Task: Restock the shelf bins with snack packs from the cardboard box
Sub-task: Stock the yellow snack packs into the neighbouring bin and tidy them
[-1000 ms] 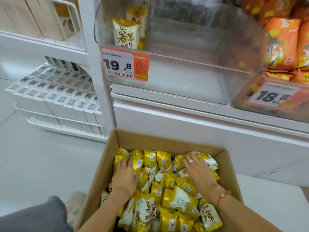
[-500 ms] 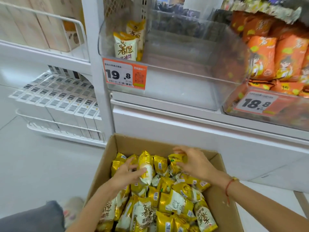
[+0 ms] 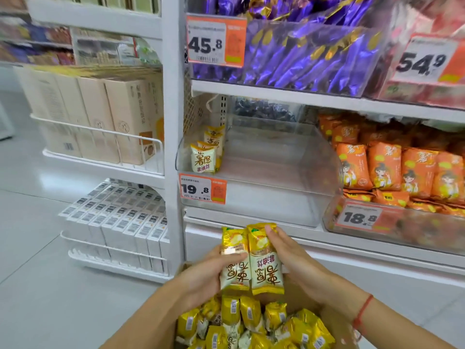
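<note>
In the head view, the left hand [image 3: 201, 275] and the right hand [image 3: 294, 260] press two yellow-and-white foil snack packs [image 3: 251, 263] side by side between them, fingers curled round the outer edges, above the open brown cardboard box [image 3: 334, 321] full of more. The clear plastic shelf bin [image 3: 289, 167] ahead holds only a few. The packs look light, puffy and slippery; holding them by the flat sides seems safest.

The orange price tag [image 3: 202, 188] on the clear bin's front edge reads 19.8. The tag [image 3: 360, 217] on the orange-pack bin reads 18.8. On the upper shelf, tags read 45.8 [image 3: 216, 41] and 54.9 [image 3: 425, 62]. The binned pack [image 3: 202, 158] shows 薯恩 非油炸.
</note>
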Motion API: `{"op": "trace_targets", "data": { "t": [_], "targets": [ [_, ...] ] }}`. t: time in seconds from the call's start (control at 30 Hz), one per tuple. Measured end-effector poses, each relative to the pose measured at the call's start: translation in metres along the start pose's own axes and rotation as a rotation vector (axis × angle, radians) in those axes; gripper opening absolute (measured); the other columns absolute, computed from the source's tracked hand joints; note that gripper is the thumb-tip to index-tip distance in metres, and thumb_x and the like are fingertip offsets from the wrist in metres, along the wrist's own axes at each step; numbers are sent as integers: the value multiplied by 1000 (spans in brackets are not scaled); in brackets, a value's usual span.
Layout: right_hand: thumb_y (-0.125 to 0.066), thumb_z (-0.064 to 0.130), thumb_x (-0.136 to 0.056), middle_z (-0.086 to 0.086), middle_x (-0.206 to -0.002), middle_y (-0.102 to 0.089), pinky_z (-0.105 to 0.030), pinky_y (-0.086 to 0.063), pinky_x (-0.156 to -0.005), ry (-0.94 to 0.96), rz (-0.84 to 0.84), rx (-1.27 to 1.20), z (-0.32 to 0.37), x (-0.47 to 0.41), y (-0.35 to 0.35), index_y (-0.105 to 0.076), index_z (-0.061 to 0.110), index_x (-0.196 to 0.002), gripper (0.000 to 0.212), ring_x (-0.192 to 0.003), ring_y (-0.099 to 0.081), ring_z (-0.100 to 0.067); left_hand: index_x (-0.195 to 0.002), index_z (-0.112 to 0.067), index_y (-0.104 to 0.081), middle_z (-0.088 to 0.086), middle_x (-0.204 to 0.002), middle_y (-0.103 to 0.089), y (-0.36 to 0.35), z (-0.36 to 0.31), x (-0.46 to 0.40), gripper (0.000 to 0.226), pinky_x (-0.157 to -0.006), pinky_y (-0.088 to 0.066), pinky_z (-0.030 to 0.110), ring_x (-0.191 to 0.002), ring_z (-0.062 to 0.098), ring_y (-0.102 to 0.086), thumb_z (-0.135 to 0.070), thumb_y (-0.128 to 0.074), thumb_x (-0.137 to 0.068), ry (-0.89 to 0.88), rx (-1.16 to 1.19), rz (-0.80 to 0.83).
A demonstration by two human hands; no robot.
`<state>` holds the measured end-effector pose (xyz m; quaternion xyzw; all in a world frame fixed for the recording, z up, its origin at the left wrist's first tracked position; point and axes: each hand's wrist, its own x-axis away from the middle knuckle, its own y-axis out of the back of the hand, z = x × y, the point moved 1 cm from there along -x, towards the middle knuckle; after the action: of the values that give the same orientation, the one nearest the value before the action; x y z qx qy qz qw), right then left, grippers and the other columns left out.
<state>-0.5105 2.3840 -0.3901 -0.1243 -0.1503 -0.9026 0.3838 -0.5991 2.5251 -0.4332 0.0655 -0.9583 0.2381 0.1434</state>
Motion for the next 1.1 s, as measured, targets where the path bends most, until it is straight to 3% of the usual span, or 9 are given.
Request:
{"op": "trace_targets", "data": {
  "t": [0.13,0.3,0.43,0.53,0.63,0.73,0.87,1.0,1.1],
  "targets": [
    [-69,18,-86,12,-113,-66,-27,-57,-74,14,233,104,25,3,9,-30,50,-126,65,-94,-67,-4,-132,-17,-44,10,-116,-69,4,-33,4,59,-89,-55,39,-107,27,-66,-17,-69,-79,-52,-101,-73],
    [-84,14,-62,-3,-107,-70,-27,-55,-79,197,118,158,62,-2,20,-36,36,-127,84,-93,-69,-17,-125,-28,-54,-1,-114,-71,22,-84,24,54,-91,-53,40,-105,20,-67,-23,-77,-77,-222,-290,-146],
    [-85,14,-52,-1,-88,-74,-22,-53,-67,310,26,84,91,-16,32,-58,19,-110,64,-77,-70,-13,-120,-23,-56,-4,-99,-74,38,-98,29,73,-86,-56,42,-86,17,-72,-37,-85,-54,-333,-289,-411],
    [-73,18,-76,5,-100,-71,-27,-57,-77,418,17,89,118,-22,35,-66,29,-111,38,-89,-67,-7,-117,-18,-59,0,-101,-73,49,-108,27,60,-68,-59,29,-85,17,-71,-29,-87,-65,-345,-256,-507],
    [-78,14,-74,6,-93,-69,-24,-56,-64,497,-123,243,149,-48,33,-58,24,-116,47,-76,-66,-3,-110,-31,-65,-3,-110,-69,63,-116,27,58,-72,-57,28,-89,13,-70,-42,-87,-58,-341,-395,-510],
    [-86,35,-61,4,-96,-69,-36,-57,-78,544,-227,527,180,-84,23,-56,22,-102,53,-86,-66,-11,-110,-37,-65,-3,-111,-66,76,-113,29,59,-75,-54,25,-93,10,-67,-43,-86,-55,-346,-472,-553],
    [-85,37,-64,2,-103,-68,-22,-46,-70,596,-185,824,197,-121,-11,-65,20,-103,47,-92,-60,-12,-114,-24,-61,-3,-110,-66,83,-108,28,73,-71,-51,18,-95,8,-66,-40,-86,-48,-348,-453,-603],
    [-88,36,-61,-1,-112,-61,-35,-48,-87,601,-192,893,187,-147,-47,-52,21,-105,59,-103,-57,-20,-107,-18,-61,-1,-103,-67,86,-106,27,61,-56,-45,8,-83,6,-65,-28,-93,-56,-359,-461,-635],
    [-88,38,-60,-2,-109,-61,-36,-49,-80,610,-254,930,166,-157,-64,-52,24,-94,51,-100,-59,-23,-105,-17,-61,0,-103,-67,90,-106,27,52,-57,-46,10,-84,7,-65,-20,-89,-60,-365,-465,-640]
  ]
}}
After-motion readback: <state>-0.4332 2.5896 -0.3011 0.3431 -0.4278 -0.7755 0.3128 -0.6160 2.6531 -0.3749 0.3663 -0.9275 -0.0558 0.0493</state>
